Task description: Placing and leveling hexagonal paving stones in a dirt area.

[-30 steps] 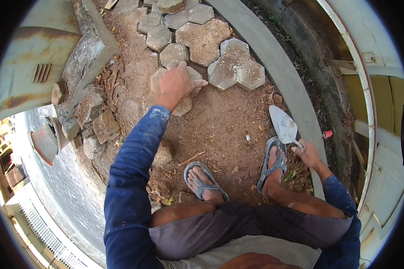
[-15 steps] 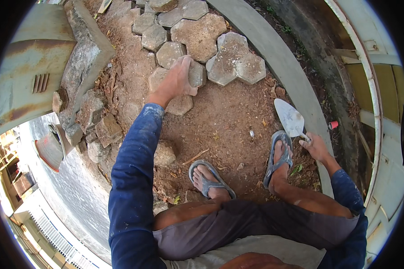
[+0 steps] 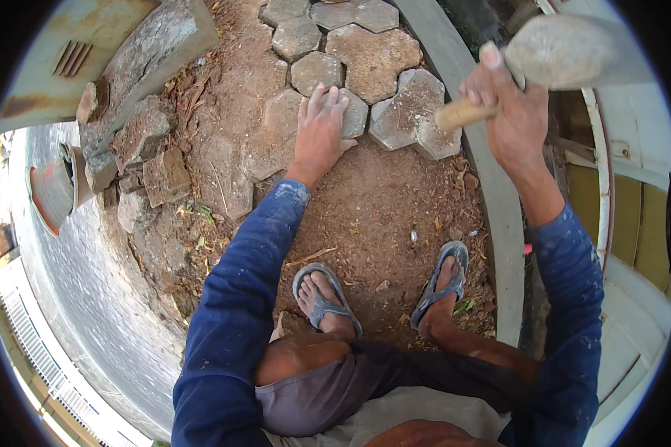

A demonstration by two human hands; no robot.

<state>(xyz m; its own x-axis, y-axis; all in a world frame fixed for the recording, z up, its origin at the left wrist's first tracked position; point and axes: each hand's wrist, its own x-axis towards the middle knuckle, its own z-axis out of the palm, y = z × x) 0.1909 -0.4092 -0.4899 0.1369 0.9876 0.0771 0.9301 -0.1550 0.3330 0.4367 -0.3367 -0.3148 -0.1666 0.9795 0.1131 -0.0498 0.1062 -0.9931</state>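
Observation:
My left hand (image 3: 322, 134) lies with its fingers spread on top of a grey hexagonal paver (image 3: 356, 113), at the near edge of the laid paving. At the right, my right hand (image 3: 516, 123) is wrapped round a trowel (image 3: 563, 52) and holds it in the air. The trowel's blade points up to the right, and the butt of its wooden handle points left, in front of a three-lobed paver (image 3: 419, 108). A larger brownish paver (image 3: 373, 59) lies just beyond, fitted beside several other hexagonal ones.
A curved concrete kerb (image 3: 504, 253) borders the soil on the right. Rough stone chunks (image 3: 145, 134) are heaped at the left, near a bucket (image 3: 52, 190) on the roadway. My sandalled feet stand on the bare soil, with a small twig (image 3: 311, 257) by the left one.
My right hand has lifted the trowel from beside my right foot to above the kerb, handle butt toward the pavers. My left hand's fingers have gone from gripping the paver's edge to lying flat.

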